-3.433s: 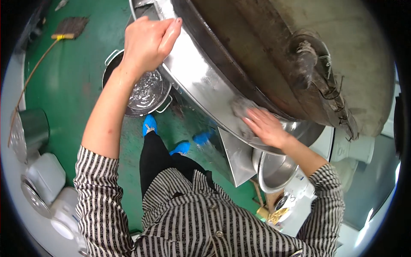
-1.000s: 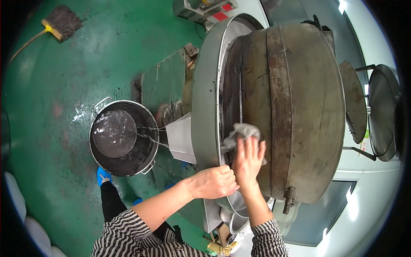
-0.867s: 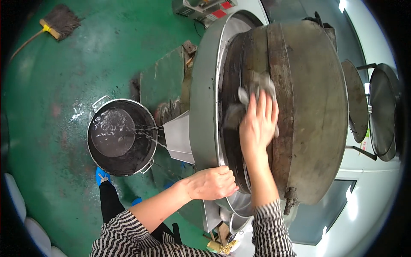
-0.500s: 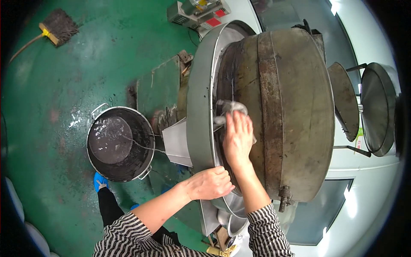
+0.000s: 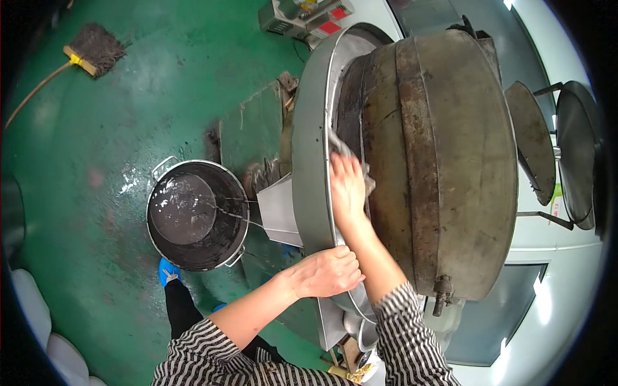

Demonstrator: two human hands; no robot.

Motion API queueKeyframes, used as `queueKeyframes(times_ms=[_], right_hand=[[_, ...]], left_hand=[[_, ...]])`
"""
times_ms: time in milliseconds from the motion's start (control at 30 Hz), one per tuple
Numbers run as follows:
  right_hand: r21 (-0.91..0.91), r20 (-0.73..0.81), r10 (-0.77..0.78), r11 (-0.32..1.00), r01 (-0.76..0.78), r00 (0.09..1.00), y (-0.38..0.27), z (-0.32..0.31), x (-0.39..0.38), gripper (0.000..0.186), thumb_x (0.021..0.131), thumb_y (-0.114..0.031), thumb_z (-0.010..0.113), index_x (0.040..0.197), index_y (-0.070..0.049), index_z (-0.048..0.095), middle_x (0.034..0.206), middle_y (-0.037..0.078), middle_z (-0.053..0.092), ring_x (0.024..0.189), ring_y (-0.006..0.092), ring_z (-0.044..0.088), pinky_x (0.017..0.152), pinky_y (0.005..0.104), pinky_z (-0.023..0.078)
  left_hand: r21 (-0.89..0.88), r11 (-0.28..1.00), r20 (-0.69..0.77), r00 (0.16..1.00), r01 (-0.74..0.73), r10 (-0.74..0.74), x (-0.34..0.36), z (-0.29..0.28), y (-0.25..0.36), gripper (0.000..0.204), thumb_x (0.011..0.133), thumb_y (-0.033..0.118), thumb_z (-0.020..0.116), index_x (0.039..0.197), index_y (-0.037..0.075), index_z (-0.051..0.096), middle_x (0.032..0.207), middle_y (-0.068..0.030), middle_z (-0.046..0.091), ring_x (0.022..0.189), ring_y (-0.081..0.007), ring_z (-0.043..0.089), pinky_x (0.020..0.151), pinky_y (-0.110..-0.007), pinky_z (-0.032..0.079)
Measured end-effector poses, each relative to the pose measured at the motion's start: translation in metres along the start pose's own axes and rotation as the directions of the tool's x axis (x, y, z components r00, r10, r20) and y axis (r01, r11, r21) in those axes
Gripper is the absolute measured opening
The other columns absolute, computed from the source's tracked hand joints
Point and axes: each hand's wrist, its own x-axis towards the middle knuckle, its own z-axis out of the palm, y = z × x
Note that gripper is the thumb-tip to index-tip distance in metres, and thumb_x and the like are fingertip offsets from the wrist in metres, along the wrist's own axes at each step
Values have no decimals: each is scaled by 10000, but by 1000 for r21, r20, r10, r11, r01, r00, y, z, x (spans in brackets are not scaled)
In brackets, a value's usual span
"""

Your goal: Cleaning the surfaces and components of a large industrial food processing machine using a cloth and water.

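My right hand [image 5: 348,190] presses a wet grey rag [image 5: 348,147] into the gap between a round metal basin [image 5: 312,128] and the large, stained drum [image 5: 467,154] standing in it. Parts of the rag stick out past the fingers; the rest is under the hand. My left hand [image 5: 329,271] is closed over the basin's near rim, its fingertips hidden. From a square metal spout [image 5: 277,212] on the basin's side, thin streams of liquid run into a big two-handled pot [image 5: 197,215], which holds dark grey liquid.
A mop or brush [image 5: 93,51] lies on the wet green floor [image 5: 167,83] at the far left. Below the spout is a green platform [image 5: 251,125]. A bolt [image 5: 443,294] juts from the drum's near side. Round metal lids [image 5: 575,154] stand at the right.
My right hand and the rag have moved down off the drum's side, closer to the basin's rim. My left hand stays on the rim. The whole view has shifted slightly.
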Motion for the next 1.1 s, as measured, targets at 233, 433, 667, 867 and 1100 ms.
queueKeyframes(times_ms=[233, 433, 667, 867, 1100], right_hand=[[56, 24, 2, 998, -4, 1000, -22, -2, -39, 329, 763, -86, 477, 1068, 30, 519, 999, 160, 567, 979, 277, 537, 952, 405, 352], [-24, -47, 155, 987, -156, 987, 19, 36, 73, 117, 752, -73, 483, 848, -22, 525, 801, 119, 571, 808, 240, 582, 796, 358, 420], [122, -53, 107, 987, -100, 993, -14, 25, -3, 161, 766, -53, 468, 904, 13, 518, 899, 176, 577, 806, 280, 585, 800, 360, 423], [358, 272, 155, 900, -250, 950, -35, -12, -92, 395, 809, -83, 453, 1186, 30, 426, 1184, 254, 479, 1088, 329, 498, 961, 432, 350], [487, 128, 171, 847, -213, 977, -47, 4, -94, 584, 795, -58, 460, 1319, 69, 235, 1280, 328, 346, 1166, 434, 403, 998, 505, 305]], left_hand=[[-32, 999, 0, 1000, 24, -24, -8, 6, 4, 226, 737, 167, 617, 571, 107, 475, 569, 3, 422, 565, -133, 460, 548, -254, 330], [-48, 999, 27, 1000, 7, -6, 3, 8, 2, 244, 711, 178, 637, 571, 116, 447, 567, 3, 395, 551, -125, 438, 543, -255, 318], [-1, 1000, 25, 1000, 1, -1, -1, 5, -2, 214, 710, 169, 644, 585, 101, 484, 598, -4, 460, 583, -124, 488, 560, -255, 351], [-51, 998, 68, 997, 43, -40, 1, -2, -1, 207, 710, 163, 651, 586, 91, 501, 582, -9, 454, 583, -144, 486, 581, -271, 367], [-19, 997, 36, 996, 81, -80, 4, -4, 1, 211, 714, 154, 646, 587, 91, 490, 578, -10, 442, 581, -152, 481, 575, -278, 358]])
